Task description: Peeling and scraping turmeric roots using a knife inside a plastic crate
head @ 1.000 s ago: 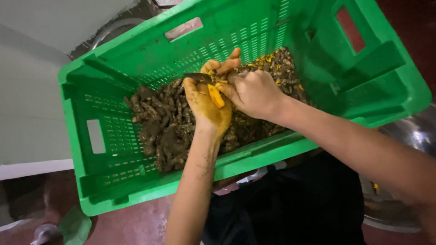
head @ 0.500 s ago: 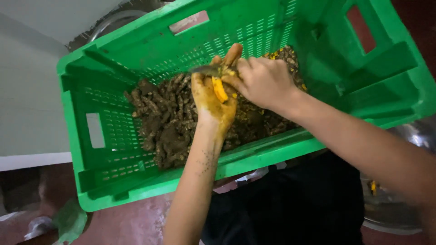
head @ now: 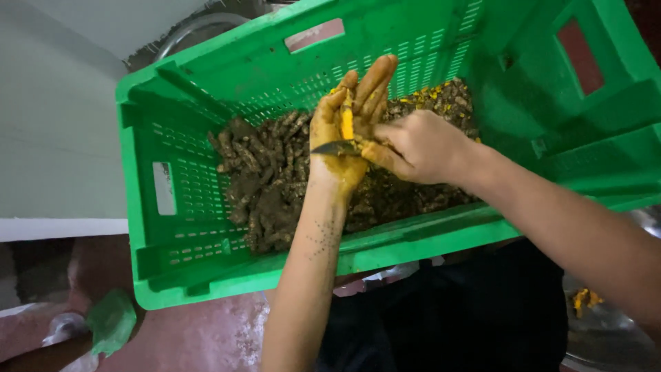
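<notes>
— While the dark trousers (head: 441,310) and the reddish floor (head: 200,337) sit nearest the camera, where are the forearms going?

— Both reach away from the body over the near wall of the green crate (head: 165,275). The left forearm runs almost straight up the picture; the right comes in from the lower right at a slant.

— And the left hand (head: 344,138)?

— Palm up, stained yellow, fingers stretched and slightly fanned. A peeled orange root piece (head: 347,124) lies along them, gripped loosely against the fingers.

— The right hand (head: 420,148)?

— Clenched around a small knife (head: 337,147), whose dark blade lies across the left palm at the root's lower end.

— So which step is this?

— Peeling or trimming, I'd judge, with the root nearly bare. The next stroke calls for a shallow cut, guided away from the stretched fingers.

— Beyond the hands?

— Muddy unpeeled roots (head: 268,186) heap the crate's bottom, with yellow scraps (head: 441,96) at the far side.
</notes>
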